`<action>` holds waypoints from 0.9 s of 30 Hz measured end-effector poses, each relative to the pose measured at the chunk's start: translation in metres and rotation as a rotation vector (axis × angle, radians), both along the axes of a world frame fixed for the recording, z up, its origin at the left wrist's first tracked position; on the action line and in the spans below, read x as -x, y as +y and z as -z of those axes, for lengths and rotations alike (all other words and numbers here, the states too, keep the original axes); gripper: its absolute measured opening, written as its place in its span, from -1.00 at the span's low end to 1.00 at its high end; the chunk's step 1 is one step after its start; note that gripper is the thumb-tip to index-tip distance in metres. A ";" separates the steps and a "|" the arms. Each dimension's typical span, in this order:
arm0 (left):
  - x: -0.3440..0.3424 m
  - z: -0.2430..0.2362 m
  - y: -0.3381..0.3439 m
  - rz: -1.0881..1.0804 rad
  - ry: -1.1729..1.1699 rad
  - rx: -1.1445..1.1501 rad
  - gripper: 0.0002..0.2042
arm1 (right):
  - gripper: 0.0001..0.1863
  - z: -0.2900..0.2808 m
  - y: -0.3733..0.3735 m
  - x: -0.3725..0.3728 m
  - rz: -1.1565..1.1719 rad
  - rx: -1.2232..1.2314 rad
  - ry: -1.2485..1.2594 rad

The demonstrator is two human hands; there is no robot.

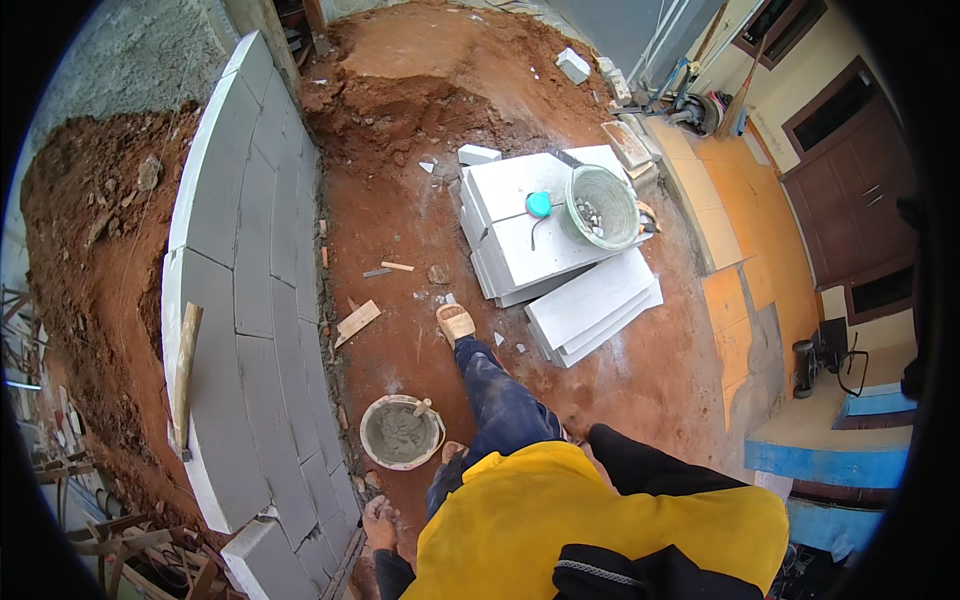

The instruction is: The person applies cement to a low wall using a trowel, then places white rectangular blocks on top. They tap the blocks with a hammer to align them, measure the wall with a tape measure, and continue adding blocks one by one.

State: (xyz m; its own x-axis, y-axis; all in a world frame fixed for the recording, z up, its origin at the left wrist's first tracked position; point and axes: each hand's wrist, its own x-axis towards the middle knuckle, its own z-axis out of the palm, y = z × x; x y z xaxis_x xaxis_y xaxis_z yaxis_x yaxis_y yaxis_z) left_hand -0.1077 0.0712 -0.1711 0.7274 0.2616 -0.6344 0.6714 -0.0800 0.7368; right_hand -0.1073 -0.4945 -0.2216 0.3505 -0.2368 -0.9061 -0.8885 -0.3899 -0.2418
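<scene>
My left hand (380, 524) hangs at the lower left beside the foot of a wall (255, 280) of pale grey blocks. It looks empty, with the fingers loosely apart. Just ahead of it stands a bucket (372, 450) holding wet grey mortar (398, 436). A tool's wooden handle (423, 407) sticks out over the bucket's rim; its other end is sunk in the mortar. My right hand does not show; a black sleeve or cloth (660, 465) lies beside my yellow shirt. A wooden-handled tool (187, 375) rests along the wall's top edge.
Stacked white blocks (505, 205) stand ahead on red soil, bearing a pail (600, 215) with rubble and a turquoise round object (538, 204). More slabs (590, 310) lie nearer. Wood scraps (358, 322) litter the ground. An orange tiled porch (740, 215) borders the right; a dirt bank (110, 290) rises behind the wall.
</scene>
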 end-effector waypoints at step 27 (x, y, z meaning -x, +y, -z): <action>-0.294 0.004 -0.177 -0.003 0.982 -0.131 -0.74 | 0.32 0.367 -0.349 -0.954 -0.611 0.727 -0.190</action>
